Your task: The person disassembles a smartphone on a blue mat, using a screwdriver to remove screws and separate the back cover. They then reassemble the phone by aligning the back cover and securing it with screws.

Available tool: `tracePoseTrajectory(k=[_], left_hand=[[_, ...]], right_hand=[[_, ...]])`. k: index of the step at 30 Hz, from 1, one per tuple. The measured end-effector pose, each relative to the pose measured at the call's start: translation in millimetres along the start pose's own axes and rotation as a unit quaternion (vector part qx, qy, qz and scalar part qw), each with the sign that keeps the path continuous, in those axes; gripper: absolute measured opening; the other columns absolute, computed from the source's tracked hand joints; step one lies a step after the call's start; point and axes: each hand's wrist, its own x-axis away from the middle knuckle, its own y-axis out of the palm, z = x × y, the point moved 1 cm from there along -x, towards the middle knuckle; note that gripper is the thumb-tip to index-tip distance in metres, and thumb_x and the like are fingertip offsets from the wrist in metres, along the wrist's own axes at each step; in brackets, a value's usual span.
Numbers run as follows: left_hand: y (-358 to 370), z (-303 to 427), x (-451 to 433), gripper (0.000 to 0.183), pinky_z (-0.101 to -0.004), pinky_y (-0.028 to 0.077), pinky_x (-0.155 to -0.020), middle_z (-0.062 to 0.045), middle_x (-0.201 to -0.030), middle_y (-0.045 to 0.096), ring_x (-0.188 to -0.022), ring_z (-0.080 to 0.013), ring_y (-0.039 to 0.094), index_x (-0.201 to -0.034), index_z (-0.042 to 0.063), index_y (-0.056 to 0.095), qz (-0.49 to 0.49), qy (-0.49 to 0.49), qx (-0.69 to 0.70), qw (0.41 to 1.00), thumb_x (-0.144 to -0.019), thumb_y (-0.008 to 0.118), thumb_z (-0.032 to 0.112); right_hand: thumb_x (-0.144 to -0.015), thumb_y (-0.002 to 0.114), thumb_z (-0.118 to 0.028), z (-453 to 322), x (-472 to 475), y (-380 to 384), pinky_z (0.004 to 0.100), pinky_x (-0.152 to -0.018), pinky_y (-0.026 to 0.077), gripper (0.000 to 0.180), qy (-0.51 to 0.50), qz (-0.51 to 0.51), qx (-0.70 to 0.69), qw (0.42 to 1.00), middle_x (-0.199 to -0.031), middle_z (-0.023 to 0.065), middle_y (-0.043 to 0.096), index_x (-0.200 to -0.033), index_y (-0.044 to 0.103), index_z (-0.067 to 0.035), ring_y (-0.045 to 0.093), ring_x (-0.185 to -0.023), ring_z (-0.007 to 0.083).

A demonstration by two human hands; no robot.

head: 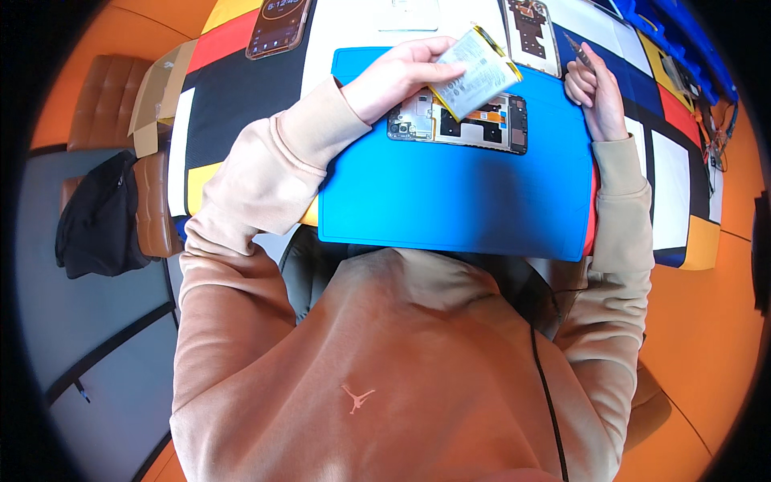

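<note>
Between the thumb and fingers of my left hand [415, 69] is a flat silver phone battery [473, 75] with yellow edges, tilted above the mat. Below it lies an opened smartphone [446, 129], its camera module, orange flex cable and inner frame exposed. The battery hides part of this phone. A blue work mat [446, 199] lies under the phone. My right hand [593, 90], raised over the mat's right edge, grips a slim pointed tool [579, 54], which looks like tweezers. Its tip points up and left, apart from the phone and battery.
Beyond the mat lie a second phone frame [533, 36] and a pale flat panel [408, 15]. A phone showing a timer [279, 27] rests at the back left. Blue plastic bins [692, 54] and cables [717, 147] are at the right. A cardboard box [159, 102] stands left of the table.
</note>
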Motion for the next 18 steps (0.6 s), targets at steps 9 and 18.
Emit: tracePoseTrajectory(k=[9, 18], left_hand=[[7, -9, 6, 0.044, -0.0312, 0.047, -0.099, -0.012, -0.125, 0.063, -0.109, -0.0201, 0.059, -0.144, 0.007, 0.052, 0.020, 0.017, -0.226, 0.974, -0.108, 0.053, 0.031], [0, -10, -2, 0.042, -0.0295, 0.048, -0.102, -0.011, -0.132, 0.060, -0.119, -0.0179, 0.059, -0.143, 0.006, 0.053, -0.037, 0.078, -0.306, 0.948, -0.107, 0.057, 0.027]], right_hand=[[-0.108, 0.052, -0.047, 2, 2, 0, 0.0222, -0.051, 0.028, 0.052, 0.002, 0.010, 0.077, 0.997, -0.056, -0.0087, 0.030, -0.066, 0.045, -0.016, 0.032, -0.048, 0.0043], [-0.108, 0.052, -0.043, 13, -6, -19, 0.0236, -0.053, 0.029, 0.050, 0.031, 0.051, 0.077, 0.995, -0.055, -0.0093, 0.026, -0.075, 0.058, -0.006, 0.031, -0.048, 0.0045]])
